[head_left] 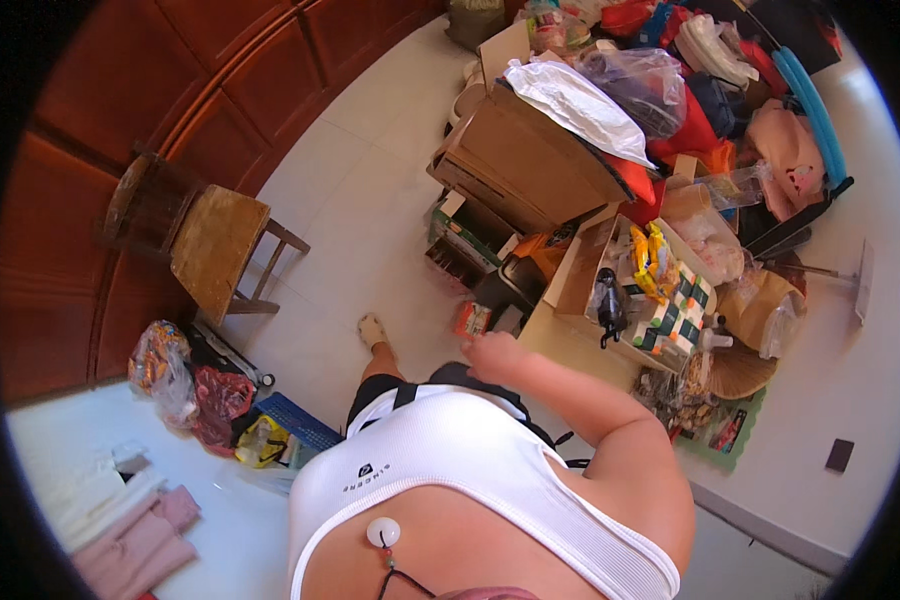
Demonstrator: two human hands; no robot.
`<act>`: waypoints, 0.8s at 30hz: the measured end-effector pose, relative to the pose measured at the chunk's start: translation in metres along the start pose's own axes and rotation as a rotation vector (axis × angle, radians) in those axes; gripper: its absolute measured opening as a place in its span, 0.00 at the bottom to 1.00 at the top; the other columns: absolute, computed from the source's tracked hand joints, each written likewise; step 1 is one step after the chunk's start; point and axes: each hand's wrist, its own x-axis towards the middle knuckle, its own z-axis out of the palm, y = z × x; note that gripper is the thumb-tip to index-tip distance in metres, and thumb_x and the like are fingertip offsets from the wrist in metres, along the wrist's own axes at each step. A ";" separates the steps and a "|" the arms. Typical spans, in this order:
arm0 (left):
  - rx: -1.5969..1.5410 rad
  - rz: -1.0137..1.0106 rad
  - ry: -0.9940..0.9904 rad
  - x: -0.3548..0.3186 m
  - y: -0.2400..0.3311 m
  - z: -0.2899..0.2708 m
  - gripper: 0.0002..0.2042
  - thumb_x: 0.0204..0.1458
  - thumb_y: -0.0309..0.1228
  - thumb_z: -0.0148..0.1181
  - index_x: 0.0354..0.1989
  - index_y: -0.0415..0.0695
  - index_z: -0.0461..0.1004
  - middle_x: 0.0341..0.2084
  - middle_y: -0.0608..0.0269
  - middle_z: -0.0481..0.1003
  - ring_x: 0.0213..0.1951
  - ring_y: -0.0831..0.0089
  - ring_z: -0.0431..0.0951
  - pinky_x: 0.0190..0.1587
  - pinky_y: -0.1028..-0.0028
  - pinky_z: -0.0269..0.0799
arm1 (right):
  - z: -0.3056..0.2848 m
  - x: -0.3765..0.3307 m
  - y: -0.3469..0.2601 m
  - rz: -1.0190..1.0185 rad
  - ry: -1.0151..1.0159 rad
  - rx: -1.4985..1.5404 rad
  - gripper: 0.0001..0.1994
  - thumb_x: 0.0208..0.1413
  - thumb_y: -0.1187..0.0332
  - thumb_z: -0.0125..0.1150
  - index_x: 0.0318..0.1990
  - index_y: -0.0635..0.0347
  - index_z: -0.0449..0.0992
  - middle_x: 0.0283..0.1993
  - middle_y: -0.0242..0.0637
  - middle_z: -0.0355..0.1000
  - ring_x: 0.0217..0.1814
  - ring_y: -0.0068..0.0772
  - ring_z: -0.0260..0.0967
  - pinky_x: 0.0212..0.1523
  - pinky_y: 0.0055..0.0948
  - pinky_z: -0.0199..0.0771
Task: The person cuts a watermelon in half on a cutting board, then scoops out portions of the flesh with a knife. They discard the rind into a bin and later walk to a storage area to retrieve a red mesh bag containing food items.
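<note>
My right hand (pixel 495 358) is in front of my waist, its arm bent inward. The fingers look curled closed, and whatever they hold, if anything, is hidden. Just beyond the fingertips in the view is a small red box (pixel 472 319) with a pale label; I cannot tell whether the hand touches it. A dark open bin or box (pixel 515 288) stands right behind that box. My left hand is out of view.
A wooden chair (pixel 220 240) stands at the left by red-brown cabinet doors (pixel 170 110). Large cardboard boxes (pixel 530 150) and piled bags fill the far right. A carton (pixel 575 270) holds yellow packets (pixel 652 262). Plastic bags (pixel 220 400) and a blue basket (pixel 298 420) lie at the near left.
</note>
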 end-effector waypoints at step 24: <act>0.264 0.415 -0.415 0.442 0.343 -0.185 0.12 0.54 0.35 0.60 0.38 0.39 0.77 0.29 0.58 0.78 0.31 0.70 0.76 0.34 0.69 0.74 | -0.214 0.140 0.236 -0.009 0.786 2.576 0.29 0.61 0.43 0.47 0.51 0.65 0.66 0.43 0.47 0.75 0.35 0.33 0.75 0.28 0.24 0.77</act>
